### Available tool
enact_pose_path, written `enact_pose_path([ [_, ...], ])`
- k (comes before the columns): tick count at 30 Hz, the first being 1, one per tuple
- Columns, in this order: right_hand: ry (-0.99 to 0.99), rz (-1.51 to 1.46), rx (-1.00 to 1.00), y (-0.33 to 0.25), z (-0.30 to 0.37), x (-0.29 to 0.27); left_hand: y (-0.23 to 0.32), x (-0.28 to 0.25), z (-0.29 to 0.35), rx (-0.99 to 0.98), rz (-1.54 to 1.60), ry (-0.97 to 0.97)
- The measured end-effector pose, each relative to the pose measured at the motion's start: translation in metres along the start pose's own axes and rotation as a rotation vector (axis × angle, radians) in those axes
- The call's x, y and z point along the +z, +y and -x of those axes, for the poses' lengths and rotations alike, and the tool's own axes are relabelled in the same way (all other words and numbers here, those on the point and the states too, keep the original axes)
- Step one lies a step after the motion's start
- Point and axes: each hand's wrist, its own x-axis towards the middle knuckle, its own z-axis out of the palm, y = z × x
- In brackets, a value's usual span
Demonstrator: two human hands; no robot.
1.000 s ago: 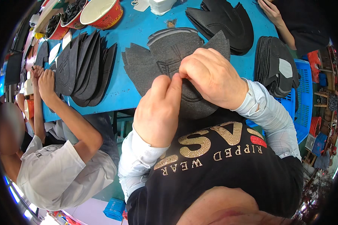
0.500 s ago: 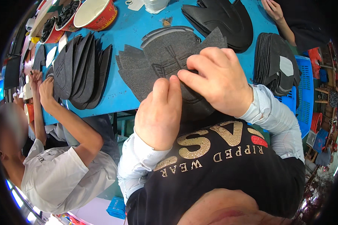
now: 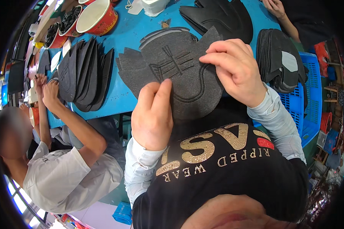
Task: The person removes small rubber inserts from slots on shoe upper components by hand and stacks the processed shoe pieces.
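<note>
A dark grey fabric piece shaped like a shoe upper (image 3: 193,78) lies before me at the table's near edge, its rounded end toward my body. It bears a curved raised line and several crossing straight lines. At its left part, my left hand (image 3: 152,116) is closed, thumb and forefinger pressed together on the piece near the left end of the curve. My right hand (image 3: 237,70) is pinched above the piece's right side, where the curved line ends; whatever is between its fingertips is too small to make out. More grey pieces (image 3: 132,72) lie underneath.
Stacks of dark pieces stand on the blue table (image 3: 141,32): a fanned stack (image 3: 82,76) at left, another stack (image 3: 221,19) behind, a thick pile (image 3: 275,57) at right. Red tubs (image 3: 97,17) stand back left. A blue crate (image 3: 311,95) is at right. Co-workers sit left and far right.
My hands have parted: the right moved right and up, the left slightly left and down. More of the curved line and the piece's rounded end now shows.
</note>
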Motion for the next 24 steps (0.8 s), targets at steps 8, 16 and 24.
enact_pose_path([
  [8,-0.022,0.068,-0.075,-0.008,0.002,0.004,0.008,0.006,-0.023,0.138,-0.089,-0.124],
  [16,-0.042,0.188,-0.197,0.003,0.0,0.013,0.01,0.013,-0.027,0.179,-0.171,-0.145],
  [24,-0.014,0.157,-0.173,0.005,0.001,0.015,0.015,0.011,-0.027,0.182,-0.262,-0.199],
])
